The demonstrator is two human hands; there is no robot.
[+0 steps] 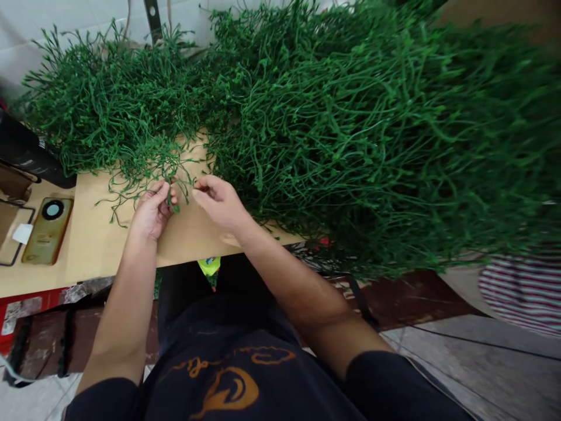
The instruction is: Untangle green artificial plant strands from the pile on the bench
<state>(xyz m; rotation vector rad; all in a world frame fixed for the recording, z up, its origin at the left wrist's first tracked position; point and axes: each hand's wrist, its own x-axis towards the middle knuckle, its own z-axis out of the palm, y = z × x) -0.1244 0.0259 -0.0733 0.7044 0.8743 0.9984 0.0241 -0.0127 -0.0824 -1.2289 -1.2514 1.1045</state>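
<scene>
My left hand (pixel 155 206) pinches a green artificial plant stem (pixel 170 196) between thumb and fingers, just above the wooden tabletop (pixel 179 234). Just right of it is my right hand (pixel 215 197), its thumb and fingertips pressed together. Whatever those fingertips hold, if anything, is too small to make out. A few loose green stems (pixel 127 188) lie around my left hand. Behind both hands spreads a smaller heap of the same stems (pixel 114 99), joining a much larger heap (pixel 350 134) on the right, whose near edge lies close to my right forearm.
On the left are a phone with a yellowish back (pixel 46 237), a black cylindrical object (pixel 33 152) and an open carton (pixel 13 181). A red-and-white striped cloth (pixel 523 286) shows at the right. The table's front edge runs close to my body.
</scene>
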